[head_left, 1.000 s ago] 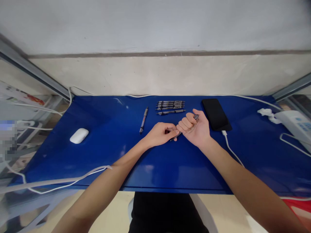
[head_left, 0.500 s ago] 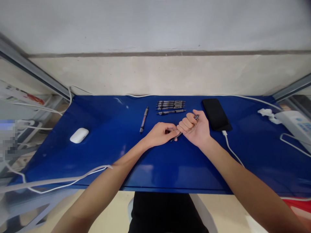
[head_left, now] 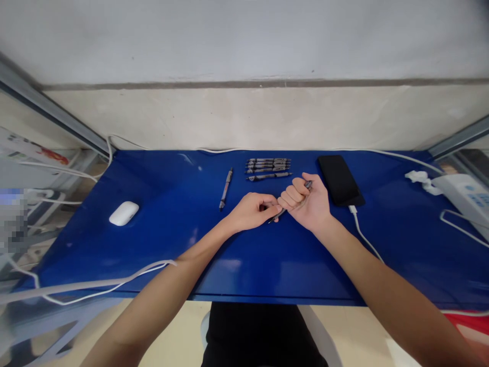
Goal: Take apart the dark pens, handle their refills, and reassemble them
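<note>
Working one pen (head_left: 275, 216) with both hands, over the middle of the table (head_left: 248, 265); that's our read of the current step. Right hand (head_left: 311, 204) is curled, fingers closed around the shaft, clicker end poking out by the thumb. Left hand (head_left: 250, 211) has thumb and fingers pinched at the lower end, tip angled down toward us. Exact contact is partly hidden, can't tell if the pen is being turned. From this pose, any next move needs us to hold the right grip steady and keep the left pinch light. Pose: both forearms come in from the near edge, wrists bent inward, hands touching; left shows its back, right is palm up. Nearby: row of pens (head_left: 268, 164) beyond, loose pen (head_left: 225, 188) left, phone (head_left: 340, 178) right.
</note>
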{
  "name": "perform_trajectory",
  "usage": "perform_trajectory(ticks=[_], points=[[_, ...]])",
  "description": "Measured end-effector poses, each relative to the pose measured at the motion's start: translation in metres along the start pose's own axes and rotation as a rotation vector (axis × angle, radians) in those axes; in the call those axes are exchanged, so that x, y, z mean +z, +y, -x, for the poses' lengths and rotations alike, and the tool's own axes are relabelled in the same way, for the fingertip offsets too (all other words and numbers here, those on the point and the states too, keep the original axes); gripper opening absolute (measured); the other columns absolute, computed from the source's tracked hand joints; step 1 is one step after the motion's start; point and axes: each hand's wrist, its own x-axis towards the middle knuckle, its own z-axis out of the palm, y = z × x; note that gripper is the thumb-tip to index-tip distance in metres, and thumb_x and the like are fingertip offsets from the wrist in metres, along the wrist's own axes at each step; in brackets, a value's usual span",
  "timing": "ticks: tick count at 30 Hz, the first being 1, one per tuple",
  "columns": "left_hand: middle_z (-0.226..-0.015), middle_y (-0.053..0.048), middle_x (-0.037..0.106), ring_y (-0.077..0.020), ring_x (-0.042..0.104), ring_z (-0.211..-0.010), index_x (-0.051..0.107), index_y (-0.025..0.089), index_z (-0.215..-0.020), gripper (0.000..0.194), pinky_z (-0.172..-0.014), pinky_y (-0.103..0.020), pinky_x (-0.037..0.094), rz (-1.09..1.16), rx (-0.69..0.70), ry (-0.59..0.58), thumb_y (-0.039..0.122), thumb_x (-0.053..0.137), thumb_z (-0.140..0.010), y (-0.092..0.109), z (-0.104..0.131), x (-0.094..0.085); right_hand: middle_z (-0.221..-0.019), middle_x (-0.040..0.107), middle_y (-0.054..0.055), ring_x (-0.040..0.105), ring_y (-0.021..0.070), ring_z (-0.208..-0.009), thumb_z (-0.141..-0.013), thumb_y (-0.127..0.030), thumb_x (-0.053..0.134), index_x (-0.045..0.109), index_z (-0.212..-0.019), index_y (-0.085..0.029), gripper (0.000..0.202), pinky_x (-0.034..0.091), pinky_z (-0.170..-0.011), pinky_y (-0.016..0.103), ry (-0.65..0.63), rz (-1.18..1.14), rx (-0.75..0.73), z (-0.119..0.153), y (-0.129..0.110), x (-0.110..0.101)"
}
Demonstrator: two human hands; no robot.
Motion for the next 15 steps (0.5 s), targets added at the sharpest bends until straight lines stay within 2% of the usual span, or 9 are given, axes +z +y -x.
perform_trajectory(ticks=[15], points=[[-0.075,-0.002,0.073,-0.0104,0.058,-0.063,0.071,0.015,-0.078,0.03,-0.061,-0.021,0.04,-0.069,0.006,0.017,0.035,0.057,-0.095,0.005,0.0002,0.0006,-0.046,0.016,-0.005,0.016,0.0123,-0.044,-0.099,-0.048,0.036,0.018,-0.053,-0.024,0.056,0.026,-0.046,0.03,-0.011,0.016,0.003,-0.0001,0.0004,-0.0001]])
